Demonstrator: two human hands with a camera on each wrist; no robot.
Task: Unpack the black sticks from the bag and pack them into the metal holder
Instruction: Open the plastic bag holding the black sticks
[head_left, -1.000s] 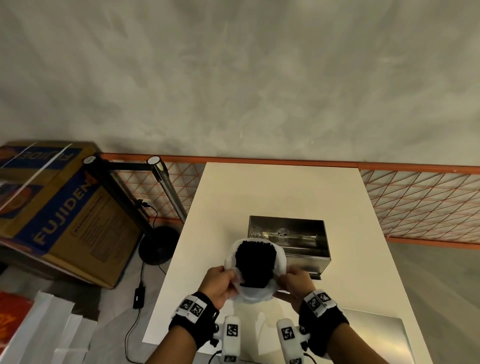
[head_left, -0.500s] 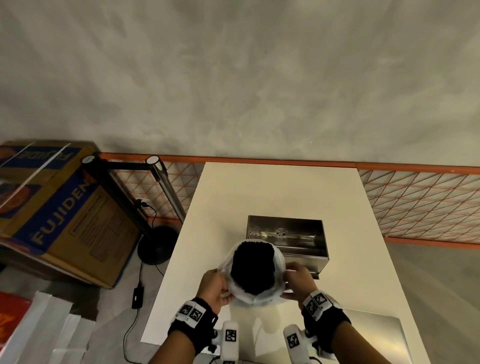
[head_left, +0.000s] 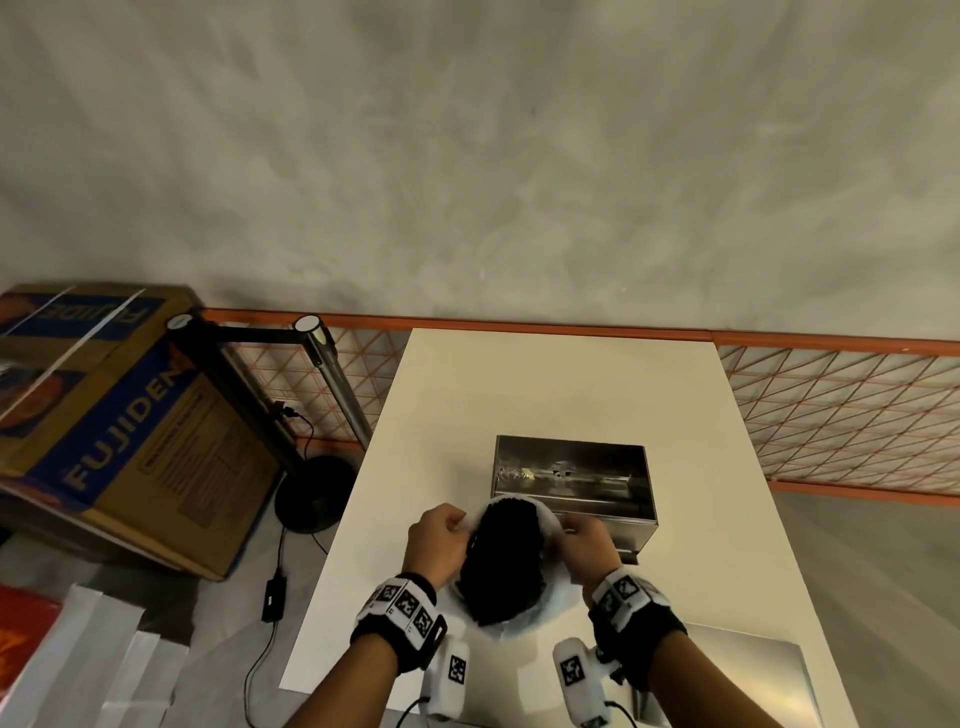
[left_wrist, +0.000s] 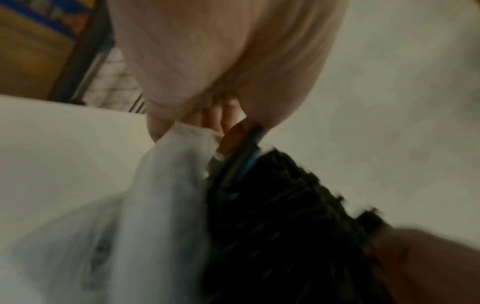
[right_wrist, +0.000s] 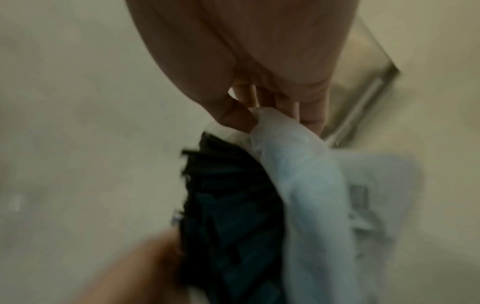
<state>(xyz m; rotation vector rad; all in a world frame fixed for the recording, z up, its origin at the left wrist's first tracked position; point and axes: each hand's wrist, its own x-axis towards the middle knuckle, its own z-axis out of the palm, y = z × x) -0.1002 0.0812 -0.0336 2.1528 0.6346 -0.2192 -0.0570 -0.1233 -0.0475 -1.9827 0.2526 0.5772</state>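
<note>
A thin white plastic bag (head_left: 545, 605) full of black sticks (head_left: 501, 561) stands tilted on the white table (head_left: 519, 395), just in front of the open metal holder (head_left: 571, 480). My left hand (head_left: 441, 540) pinches the bag's left rim and my right hand (head_left: 584, 540) pinches its right rim, spreading the mouth apart. In the left wrist view the left hand (left_wrist: 207, 115) pinches the bag (left_wrist: 166, 195) beside the sticks (left_wrist: 285, 226). The right wrist view shows the right hand (right_wrist: 259, 115) pinching the bag (right_wrist: 303, 185) next to the sticks (right_wrist: 228, 205), with the holder (right_wrist: 363, 98) behind.
A flat grey metal sheet (head_left: 727, 675) lies at the table's near right corner. Left of the table stand a black floor stand (head_left: 306, 499) with a cable and a cardboard box (head_left: 104, 431). An orange mesh fence (head_left: 841, 415) runs behind the table.
Both hands have moved up and forward along the bag's rim toward the holder, and the bag now leans further with more of the stick bundle showing.
</note>
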